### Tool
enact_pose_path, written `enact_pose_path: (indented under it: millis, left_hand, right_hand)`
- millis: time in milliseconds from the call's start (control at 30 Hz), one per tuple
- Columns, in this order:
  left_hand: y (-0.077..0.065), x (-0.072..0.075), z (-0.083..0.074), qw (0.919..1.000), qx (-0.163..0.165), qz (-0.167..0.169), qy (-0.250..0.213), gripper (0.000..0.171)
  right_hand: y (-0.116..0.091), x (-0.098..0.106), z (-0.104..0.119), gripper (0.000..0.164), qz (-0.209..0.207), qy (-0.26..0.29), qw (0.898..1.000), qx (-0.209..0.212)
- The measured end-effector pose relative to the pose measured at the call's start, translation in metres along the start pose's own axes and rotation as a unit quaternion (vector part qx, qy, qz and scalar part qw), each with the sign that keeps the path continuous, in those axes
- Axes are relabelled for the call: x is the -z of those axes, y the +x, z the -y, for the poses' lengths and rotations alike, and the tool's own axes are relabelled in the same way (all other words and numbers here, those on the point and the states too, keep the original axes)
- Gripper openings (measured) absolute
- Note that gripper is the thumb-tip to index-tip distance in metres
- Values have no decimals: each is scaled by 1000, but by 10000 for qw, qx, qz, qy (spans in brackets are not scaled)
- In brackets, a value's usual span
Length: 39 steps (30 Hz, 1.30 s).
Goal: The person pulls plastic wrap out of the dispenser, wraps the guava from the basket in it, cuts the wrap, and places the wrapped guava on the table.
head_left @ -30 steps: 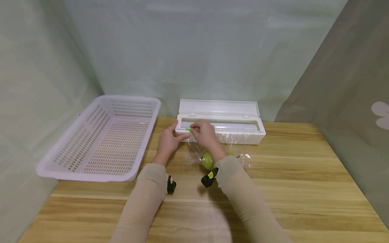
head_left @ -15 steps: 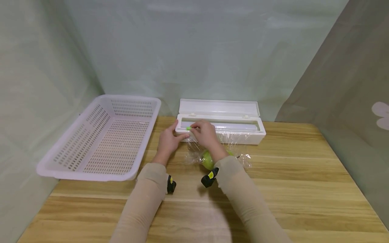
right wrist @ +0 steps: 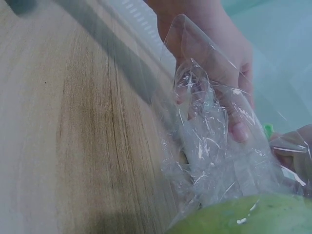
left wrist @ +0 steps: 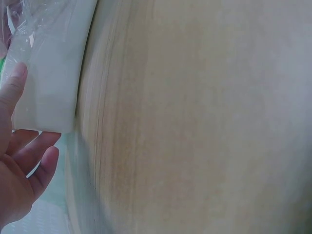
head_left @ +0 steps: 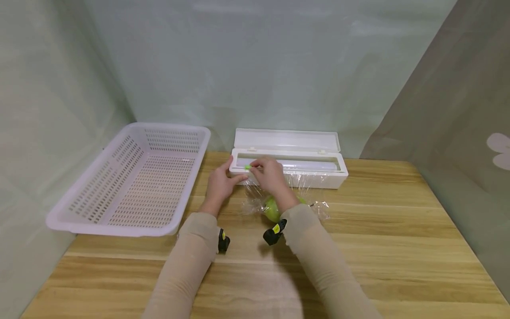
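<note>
In the head view my left hand [head_left: 219,184] grips the left end of a white cling film dispenser [head_left: 318,180], thumb on its front. The left wrist view shows that thumb on the dispenser [left wrist: 48,92] and the fingers at its end. My right hand [head_left: 268,175] pinches a small green slider [head_left: 247,167] on the dispenser's front edge, near the left end. A roll of film [head_left: 311,165] lies inside, under the raised lid [head_left: 287,141]. Clear cling film [right wrist: 204,136] runs from the dispenser over a green fruit [head_left: 272,210], which my right wrist partly hides.
A white perforated basket [head_left: 187,195] stands on the left of the wooden table [head_left: 378,248]. Behind the dispenser rises a grey-green curtain [head_left: 279,66]. Crumpled film ends [head_left: 320,209] spread to both sides of the fruit.
The green slider and my right hand sit very slightly farther right along the dispenser. My left hand keeps its hold, and the fruit and basket stay put.
</note>
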<state>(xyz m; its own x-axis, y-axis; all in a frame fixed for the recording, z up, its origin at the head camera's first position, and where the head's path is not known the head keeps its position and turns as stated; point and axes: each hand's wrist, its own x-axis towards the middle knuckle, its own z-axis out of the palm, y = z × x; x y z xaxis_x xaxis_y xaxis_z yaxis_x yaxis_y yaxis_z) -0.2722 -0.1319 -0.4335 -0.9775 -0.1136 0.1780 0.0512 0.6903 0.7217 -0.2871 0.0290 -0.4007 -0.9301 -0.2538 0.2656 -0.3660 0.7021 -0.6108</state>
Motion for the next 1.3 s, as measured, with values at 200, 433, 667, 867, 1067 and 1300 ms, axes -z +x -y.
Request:
enact_pose_path:
  millis: [200, 433, 667, 867, 1067, 1300]
  left_hand:
    - [-1, 1, -1, 10000, 3, 6, -14, 84]
    - [-1, 3, -1, 10000, -11, -20, -29, 85]
    - [-1, 2, 0, 10000, 11, 20, -83, 84]
    - [-1, 2, 0, 10000, 16, 38, -69, 85]
    - [-1, 2, 1, 10000, 51, 60, -52, 86]
    - [-1, 2, 1, 9999, 78, 101, -19, 85]
  right_hand:
    - [-1, 1, 0, 16, 101, 107, 9998, -148]
    - [-1, 3, 0, 17, 0, -47, 10000, -73]
    - [-3, 3, 1, 16, -43, -23, 9998, -177]
    - [-4, 3, 0, 17, -97, -1, 9997, -213]
    - [-4, 3, 0, 17, -140, -11, 9997, -207]
    - [-5, 3, 0, 16, -230, -41, 9995, -208]
